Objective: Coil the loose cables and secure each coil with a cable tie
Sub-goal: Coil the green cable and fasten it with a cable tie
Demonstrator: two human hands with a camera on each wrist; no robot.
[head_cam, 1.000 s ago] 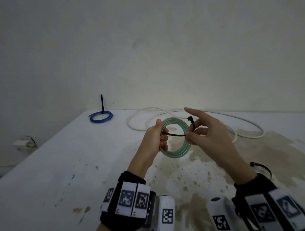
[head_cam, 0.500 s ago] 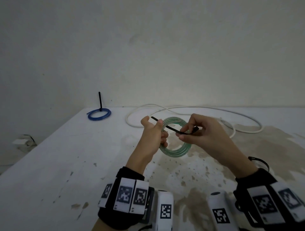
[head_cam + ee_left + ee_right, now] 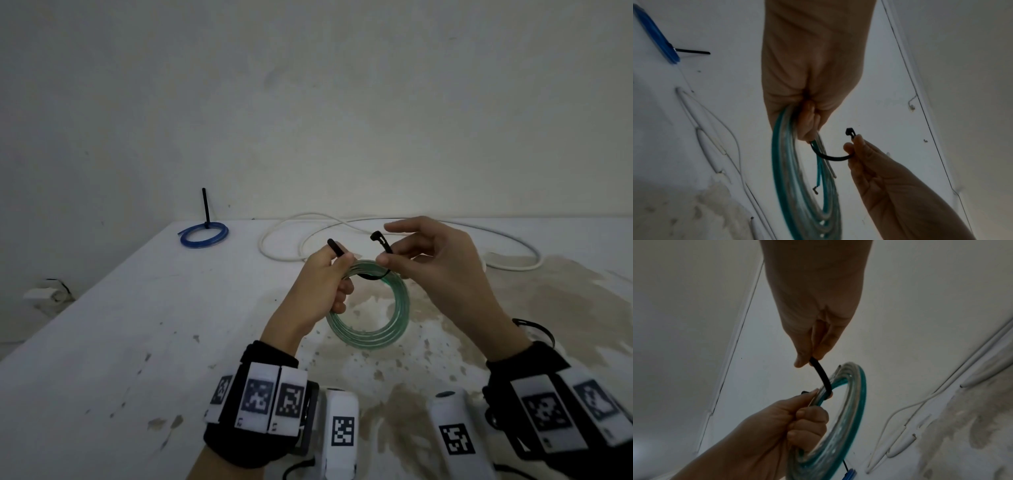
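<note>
- Head view: the left hand (image 3: pixel 323 286) grasps the green coil (image 3: pixel 370 308) at its upper left, clamping the pointed tail of the black cable tie (image 3: pixel 371 275) against it. The right hand (image 3: pixel 442 270) pinches the tie just below its head, index finger lifted free. The coil is held in the air above the table (image 3: pixel 137 342), between the two hands, and the tie sags under the coil's top strands.
- To do this step well, I judge the right hand should bring the head over to the tail, keep the slot facing it, and thread before the left lets the strands spread.
- Count here: one green coil in hand, one blue coil (image 3: pixel 204 233) already tied at the far left, one loose white cable (image 3: pixel 411 246) not yet coiled, and one further tie (image 3: pixel 534 330) looped by the right wrist.
- Left wrist view: the left hand (image 3: pixel 809 81) is clenched on the bundled strands (image 3: pixel 797 186); the tie (image 3: pixel 830 156) curves in a half loop to the right hand's fingertips (image 3: pixel 849 147). Two loose cable ends hang inside the coil.
- Right wrist view: the right hand (image 3: pixel 818 331) pinches the black strap (image 3: pixel 821 374), which passes round the coil (image 3: pixel 849 402) held in the left hand (image 3: pixel 777 426).
</note>
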